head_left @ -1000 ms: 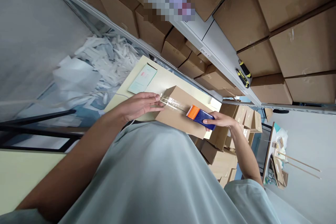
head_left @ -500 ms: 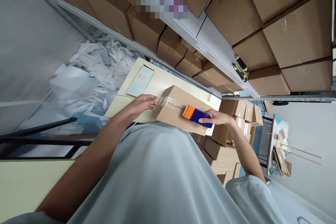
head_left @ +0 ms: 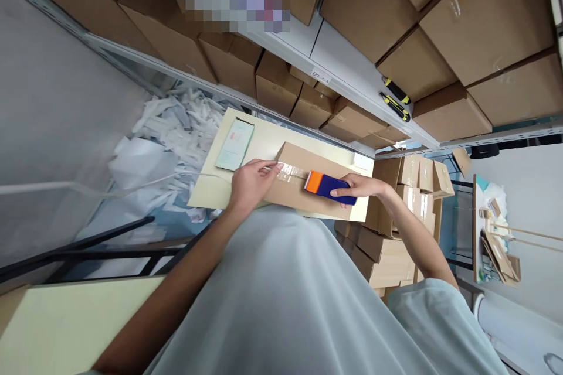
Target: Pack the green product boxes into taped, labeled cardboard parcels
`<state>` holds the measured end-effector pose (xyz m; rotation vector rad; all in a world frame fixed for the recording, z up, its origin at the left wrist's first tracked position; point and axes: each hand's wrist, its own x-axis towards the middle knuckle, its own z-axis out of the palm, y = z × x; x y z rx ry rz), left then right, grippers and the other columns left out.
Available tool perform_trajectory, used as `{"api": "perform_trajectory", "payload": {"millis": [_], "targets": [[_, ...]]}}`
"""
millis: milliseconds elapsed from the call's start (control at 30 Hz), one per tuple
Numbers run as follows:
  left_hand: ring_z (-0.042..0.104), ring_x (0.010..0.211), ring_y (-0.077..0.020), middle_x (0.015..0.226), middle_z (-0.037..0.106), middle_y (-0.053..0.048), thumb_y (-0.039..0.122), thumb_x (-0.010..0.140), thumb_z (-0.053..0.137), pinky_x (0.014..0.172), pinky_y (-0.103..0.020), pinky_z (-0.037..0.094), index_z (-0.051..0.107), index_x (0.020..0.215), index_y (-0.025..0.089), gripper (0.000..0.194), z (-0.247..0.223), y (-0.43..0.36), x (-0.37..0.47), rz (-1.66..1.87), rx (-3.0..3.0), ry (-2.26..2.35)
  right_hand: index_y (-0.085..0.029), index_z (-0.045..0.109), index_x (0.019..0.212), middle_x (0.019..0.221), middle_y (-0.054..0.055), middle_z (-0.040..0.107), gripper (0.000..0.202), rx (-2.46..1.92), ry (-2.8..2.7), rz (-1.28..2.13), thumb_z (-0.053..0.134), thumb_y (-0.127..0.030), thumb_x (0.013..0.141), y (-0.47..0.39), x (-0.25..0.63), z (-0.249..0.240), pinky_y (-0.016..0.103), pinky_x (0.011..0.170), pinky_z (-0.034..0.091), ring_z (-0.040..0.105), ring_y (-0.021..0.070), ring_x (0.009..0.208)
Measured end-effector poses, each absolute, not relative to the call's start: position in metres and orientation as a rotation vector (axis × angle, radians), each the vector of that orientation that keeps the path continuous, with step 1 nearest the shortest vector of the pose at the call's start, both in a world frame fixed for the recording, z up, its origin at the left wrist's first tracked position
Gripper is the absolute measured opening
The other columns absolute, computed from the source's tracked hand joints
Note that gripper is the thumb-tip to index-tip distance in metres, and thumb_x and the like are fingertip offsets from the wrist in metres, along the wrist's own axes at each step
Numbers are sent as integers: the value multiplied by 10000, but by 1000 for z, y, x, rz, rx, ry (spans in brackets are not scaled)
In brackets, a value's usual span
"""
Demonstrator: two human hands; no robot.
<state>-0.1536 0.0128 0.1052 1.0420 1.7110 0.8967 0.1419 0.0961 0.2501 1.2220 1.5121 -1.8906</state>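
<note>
A closed cardboard box (head_left: pixel 321 158) lies on the pale yellow tabletop (head_left: pixel 206 181) in front of me. Shiny clear tape (head_left: pixel 291 173) runs along its top seam near the left end. My left hand (head_left: pixel 254 183) reaches over that end, thumb and fingertips pinched together at the tape's edge. In my right hand (head_left: pixel 355 186) is a tape dispenser (head_left: pixel 328 186) with a dark blue body and an orange toothed head. The head points left and rests on or just above the box top, by the tape. A flat light green box (head_left: pixel 235 143) lies left of the cardboard box.
Shelves of cardboard boxes (head_left: pixel 277 82) stand behind the table, with two yellow-black utility knives (head_left: pixel 396 99) on a ledge. White paper scraps (head_left: pixel 176 117) heap up at left, crossed by a white cable (head_left: pixel 132 190). More cartons (head_left: pixel 387 255) are stacked at right.
My left hand has moved right, from beside the box's left end onto its tape, and its fingers have closed. My right hand still holds the dispenser on the box. The view has shifted slightly.
</note>
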Motion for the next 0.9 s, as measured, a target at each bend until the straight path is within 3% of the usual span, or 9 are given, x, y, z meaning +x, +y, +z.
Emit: {"api": "perform_trajectory", "payload": {"millis": [167,367,633,900], "targets": [[748,820,-210,1042,817,-70,365,854,806,895,-357,627,871,1039,177,272,100,19,-125,1035,973,1823,-195,687,798,708,8,761,628,1236,1553,-1848,812,-809,829,97,139,250,255,646,581,684,140,618],[726,895,-210,971,780,-72,326,873,796,908,-360,620,873,1036,141,259,89,19,-120,1124,970,1871,-183,698,794,747,33,773,653,1235,1653,-1844,766,-830,855,94,151,267,251,665,560,679,139,664],[707,987,-207,987,738,-65,293,942,761,990,-365,585,850,1134,130,267,91,11,-112,1059,1111,1991,-175,752,848,783,64,801,673,1381,1395,-1876,798,-846,825,67,251,300,298,698,595,748,199,715],[685,971,-196,999,748,-84,226,942,774,1035,-415,575,844,1156,72,273,82,11,-112,986,1229,2097,-180,757,814,794,56,781,655,1317,1373,-1948,726,-828,899,52,321,306,285,672,524,672,157,687]]}}
